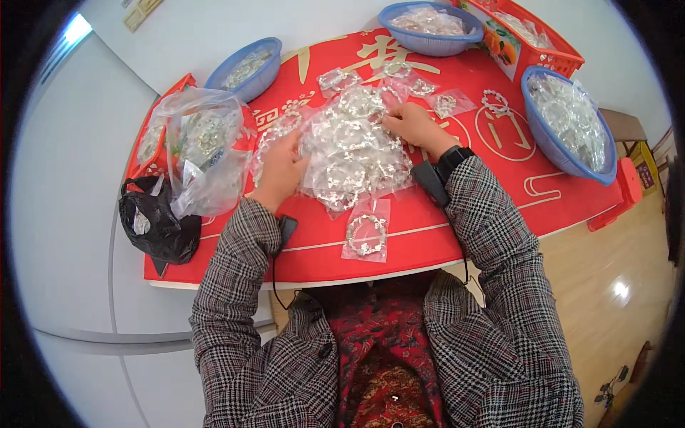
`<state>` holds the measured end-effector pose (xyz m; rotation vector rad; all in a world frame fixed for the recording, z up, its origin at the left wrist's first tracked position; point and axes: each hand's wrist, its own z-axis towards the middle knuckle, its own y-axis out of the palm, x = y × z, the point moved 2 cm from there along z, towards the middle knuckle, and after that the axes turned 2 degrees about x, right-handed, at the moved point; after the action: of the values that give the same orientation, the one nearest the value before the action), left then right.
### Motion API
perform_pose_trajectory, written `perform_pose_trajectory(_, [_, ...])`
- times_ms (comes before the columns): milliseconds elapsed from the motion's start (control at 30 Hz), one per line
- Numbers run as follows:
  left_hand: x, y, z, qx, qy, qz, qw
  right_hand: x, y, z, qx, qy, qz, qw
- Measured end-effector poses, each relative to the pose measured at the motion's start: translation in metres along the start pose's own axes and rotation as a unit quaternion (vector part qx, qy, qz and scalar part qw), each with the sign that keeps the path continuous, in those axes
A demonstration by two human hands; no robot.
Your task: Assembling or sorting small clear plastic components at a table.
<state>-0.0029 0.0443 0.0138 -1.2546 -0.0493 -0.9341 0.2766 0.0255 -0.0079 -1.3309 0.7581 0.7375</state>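
Observation:
A broad heap of clear plastic bags holding silvery-white beaded bracelets covers the middle of the red table. My left hand rests against the heap's left side, thumb and fingers apart, with the fingertips partly hidden. At the upper right edge of the heap, my right hand has its fingers closed on the edge of a bagged bracelet. A single bagged bracelet lies flat near the table's front edge. Another bracelet lies to the right of my right hand.
Blue baskets of bagged pieces stand at back left, back centre and right. A red basket sits at back right. An open clear plastic bag and a black plastic bag are at left. The red table ends near me.

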Motion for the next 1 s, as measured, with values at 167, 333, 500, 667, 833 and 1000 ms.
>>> perform_pose_trajectory(167, [-0.006,-0.006,0.011,0.032,0.051,0.019,0.998,0.002,0.003,0.002,0.005,-0.031,0.014,0.999])
perform_pose_trajectory(333, [0.016,-0.002,0.035,0.005,-0.007,-0.026,1.000,0.008,0.004,0.007,0.017,-0.051,0.000,0.999])
perform_pose_trajectory(500, [0.026,0.030,0.056,0.001,0.020,0.035,0.999,0.008,0.004,0.009,0.027,-0.078,-0.014,0.997])
perform_pose_trajectory(667, [0.027,0.024,0.065,-0.030,-0.129,-0.168,0.977,0.003,0.000,0.004,-0.004,-0.037,0.011,0.999])
perform_pose_trajectory(833, [0.027,0.015,0.056,0.025,-0.097,-0.268,0.958,-0.003,-0.001,0.000,-0.004,-0.034,0.019,0.999])
perform_pose_trajectory(1000, [0.028,0.001,0.028,0.112,-0.119,-0.353,0.921,-0.003,-0.002,-0.004,0.026,-0.044,-0.034,0.998])
